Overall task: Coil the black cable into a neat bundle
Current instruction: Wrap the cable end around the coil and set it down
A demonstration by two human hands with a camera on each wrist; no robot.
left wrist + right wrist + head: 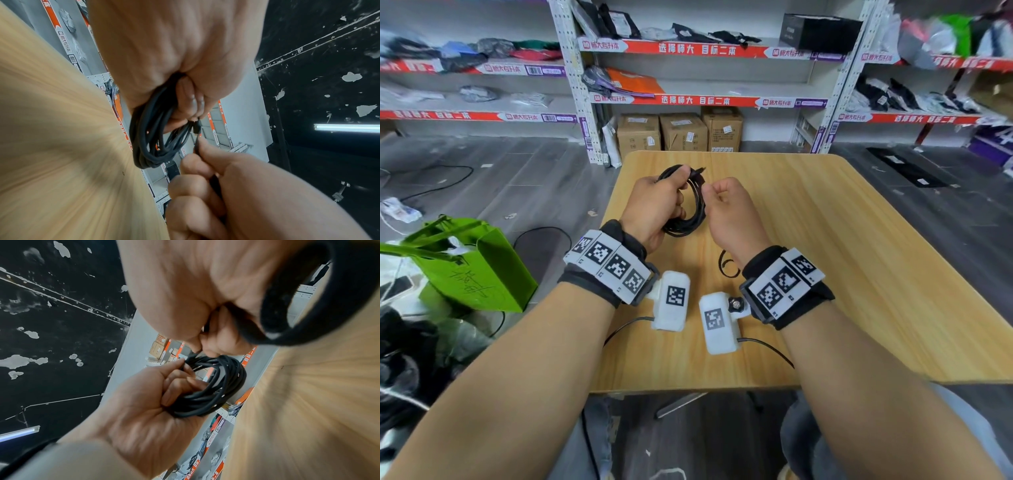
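The black cable (pixel 697 212) is wound into a coil of several loops, held upright above the wooden table (pixel 842 274). My left hand (pixel 678 192) grips the coil's left side with fingers curled through it, thumb on top near the plug (pixel 197 128). In the wrist views the coil (pixel 148 138) (pixel 226 386) hangs from that left hand (pixel 189 100) (pixel 176 382). My right hand (pixel 714 192) (pixel 205 170) (pixel 211 337) pinches a black strap beside the coil's top. The strap's free end loops below the right wrist (pixel 726 270) (pixel 273 309).
A green paper bag (pixel 476 274) stands on the floor left of the table. Cardboard boxes (pixel 678 132) sit under shelves (pixel 705 51) behind the table's far edge. Loose cables and clutter lie on the floor at left.
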